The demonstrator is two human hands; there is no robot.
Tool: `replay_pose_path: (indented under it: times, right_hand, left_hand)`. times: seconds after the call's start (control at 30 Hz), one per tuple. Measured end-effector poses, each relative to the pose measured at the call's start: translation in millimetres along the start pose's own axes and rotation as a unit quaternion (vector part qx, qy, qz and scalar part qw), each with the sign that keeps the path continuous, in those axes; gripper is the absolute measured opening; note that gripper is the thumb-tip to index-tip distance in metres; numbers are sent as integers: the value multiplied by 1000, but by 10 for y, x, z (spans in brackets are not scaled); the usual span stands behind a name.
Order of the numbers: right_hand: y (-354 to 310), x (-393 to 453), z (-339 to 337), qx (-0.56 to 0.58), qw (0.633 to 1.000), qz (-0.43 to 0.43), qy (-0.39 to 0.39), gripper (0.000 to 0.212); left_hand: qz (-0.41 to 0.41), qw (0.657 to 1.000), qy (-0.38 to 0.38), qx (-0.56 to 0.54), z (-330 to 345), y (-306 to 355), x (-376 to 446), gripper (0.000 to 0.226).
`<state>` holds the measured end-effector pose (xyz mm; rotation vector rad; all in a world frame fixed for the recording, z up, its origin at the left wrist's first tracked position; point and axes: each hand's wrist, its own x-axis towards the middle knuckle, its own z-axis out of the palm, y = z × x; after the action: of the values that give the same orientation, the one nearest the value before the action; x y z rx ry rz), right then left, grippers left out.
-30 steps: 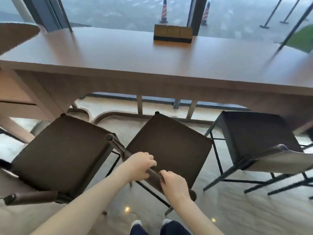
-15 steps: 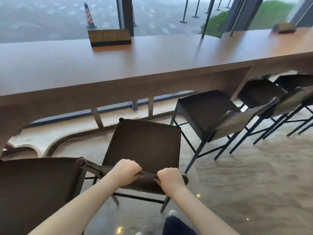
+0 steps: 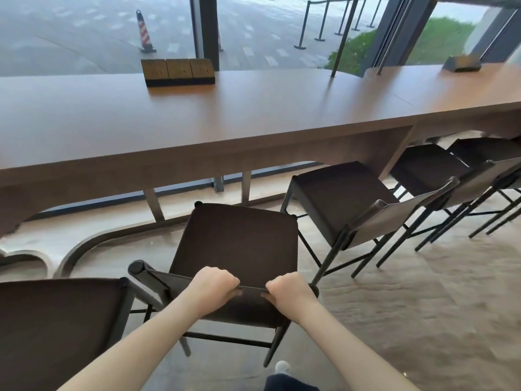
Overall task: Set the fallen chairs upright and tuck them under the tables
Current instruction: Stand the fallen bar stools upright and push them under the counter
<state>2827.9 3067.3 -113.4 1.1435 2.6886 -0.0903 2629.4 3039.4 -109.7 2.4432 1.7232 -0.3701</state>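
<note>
A: Chair (image 3: 239,244) upright on all visible legs, just short of the long table (image 3: 197,122). Front edge of seat near the table's lip, not yet under.

B: Grip?

A: Both on the top rail of the backrest. Left hand (image 3: 212,286) wrapped over the rail, fingers curled tight round it, thumb side hidden. Right hand (image 3: 287,292) the same, just beside, small gap between. Nothing else held.

B: Why the top rail?

A: Likely for steering. Highest reachable point, two grips close to centre, so a push goes straight rather than swinging the chair sideways. Rail thin enough to close fingers round fully.

B: Neighbours?

A: Chair on the right (image 3: 338,198) standing, seat partly under the table, back angled out. Chair on the left (image 3: 56,328) close, seat corner almost against the held backrest. Tight slot, hence the squared-up hold.

B: Stage?

A: Judged: righting done for this one, tucking left. Straight shove forward needed; risk of catching the left chair's frame or the curved floor rail (image 3: 84,246) below.

B: Table top?

A: Wooden block stand (image 3: 177,71) near the window side.
</note>
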Motion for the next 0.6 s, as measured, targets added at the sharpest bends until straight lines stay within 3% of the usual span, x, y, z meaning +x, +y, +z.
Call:
replay_pose_path:
  times: [0.33, 0.47, 0.6]
  right_hand:
    - [603, 279, -102, -78, 992, -86, 48, 32]
    - [862, 375, -14, -110, 990, -86, 33, 49]
    - [1026, 392, -60, -125, 986, -110, 28, 47]
  left_hand:
    - [-27, 999, 15, -22, -189, 89, 437, 36]
    - [-35, 999, 14, -19, -202, 189, 568, 36]
    - [-54, 998, 10, -7, -209, 299, 692, 36]
